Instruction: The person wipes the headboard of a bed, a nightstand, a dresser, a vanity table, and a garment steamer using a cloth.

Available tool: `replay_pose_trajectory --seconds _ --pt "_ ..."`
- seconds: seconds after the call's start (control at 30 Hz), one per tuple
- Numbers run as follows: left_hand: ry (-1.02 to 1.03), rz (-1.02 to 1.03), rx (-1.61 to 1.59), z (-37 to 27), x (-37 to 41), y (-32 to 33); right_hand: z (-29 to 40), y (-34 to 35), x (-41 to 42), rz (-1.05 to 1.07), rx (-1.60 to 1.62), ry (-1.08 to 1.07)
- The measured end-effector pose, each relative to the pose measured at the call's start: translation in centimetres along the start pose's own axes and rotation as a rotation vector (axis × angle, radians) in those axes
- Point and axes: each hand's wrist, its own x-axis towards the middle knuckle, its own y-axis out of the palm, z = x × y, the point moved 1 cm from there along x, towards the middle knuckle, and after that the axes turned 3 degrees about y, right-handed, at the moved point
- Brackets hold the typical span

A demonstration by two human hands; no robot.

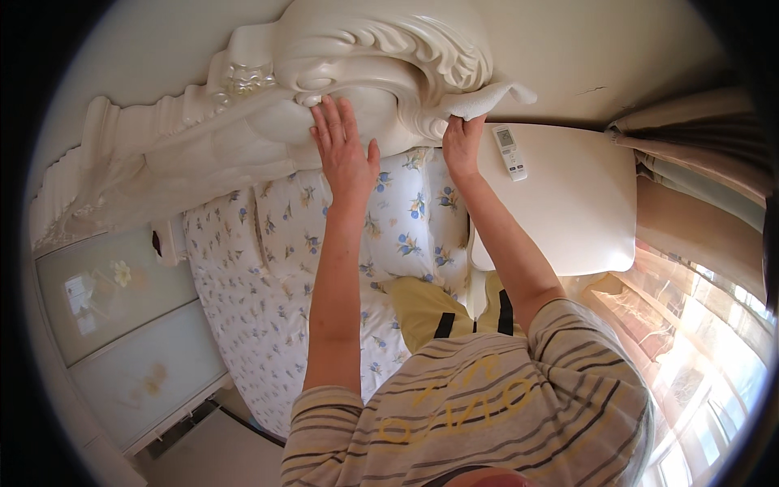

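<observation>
A carved, cream-coloured headboard (231, 134) with glossy scrollwork spans the upper left and middle. My left hand (341, 146) rests flat against its padded-looking panel, fingers spread and holding nothing. In my right hand (464, 143) is a white cloth (478, 102), pressed at the right end of the headboard's scroll. Part of the cloth sticks out to the right, over the wall side. Below both hands lie pillows (398, 213) in white fabric printed with blue flowers.
Right of the bed stands a cream nightstand (566, 201) with a white remote control (509, 153) on it. Curtains (681, 128) hang at the right, by a bright window. A floral bed sheet (255, 329) covers the mattress. A wardrobe (122, 316) with glossy panels stands at the left.
</observation>
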Motion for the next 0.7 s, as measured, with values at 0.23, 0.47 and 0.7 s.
replay_pose_trajectory --seconds 0.23,0.47,0.7 --pt "0.004 0.042 -0.018 0.3 0.0 -1.0 12.9 2.0 4.2 -0.053 -0.478 -0.845" --pt "-0.067 0.116 -0.223 -0.9 -2.0 -2.3 18.7 5.9 5.3 0.126 -0.799 -1.071" --pt "-0.159 0.221 -0.361 -2.2 -7.0 -1.6 20.0 12.7 3.3 0.417 -1.087 -1.288"
